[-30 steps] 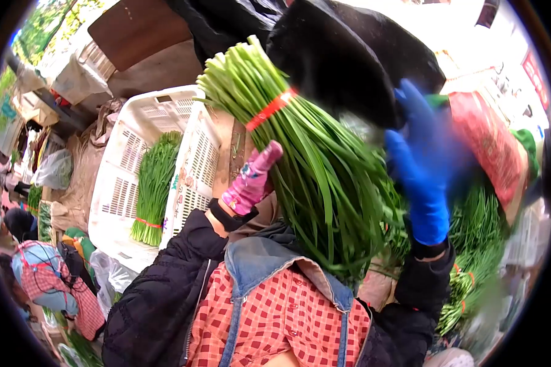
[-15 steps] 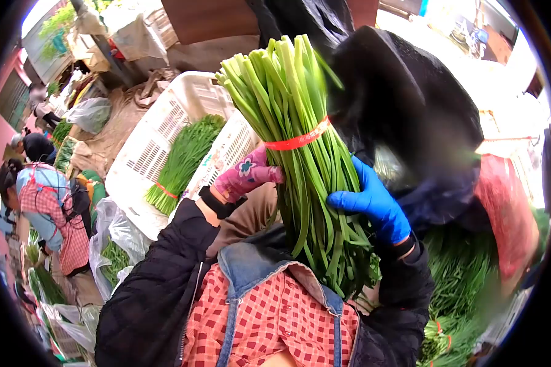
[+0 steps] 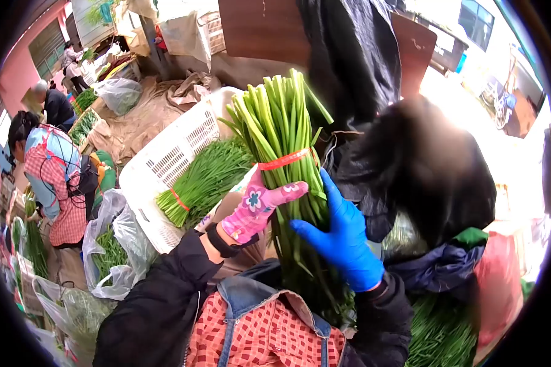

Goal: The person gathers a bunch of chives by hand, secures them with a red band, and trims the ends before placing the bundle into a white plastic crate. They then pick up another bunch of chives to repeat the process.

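Note:
I hold a thick bundle of green chives (image 3: 281, 131) upright in front of my chest, bound by a red band. My left hand (image 3: 258, 207), in a pink flowered glove, grips the bundle just under the band. My right hand (image 3: 343, 235), in a blue glove, wraps around the stalks a little lower on the right side. The bundle's lower leaves hang down behind my hands toward my red checked apron.
A white plastic crate (image 3: 165, 165) at my left holds another banded chive bundle (image 3: 205, 177). Clear bags of greens (image 3: 113, 244) lie beside it. A person in a checked apron (image 3: 52, 171) stands at far left. A person in black clothing (image 3: 416, 165) is close ahead on the right, with more chives (image 3: 441, 330) below.
The bundle has come down and closer to me. My right hand went from raised and free to gripping the stalks, then slid lower. The view has swung left.

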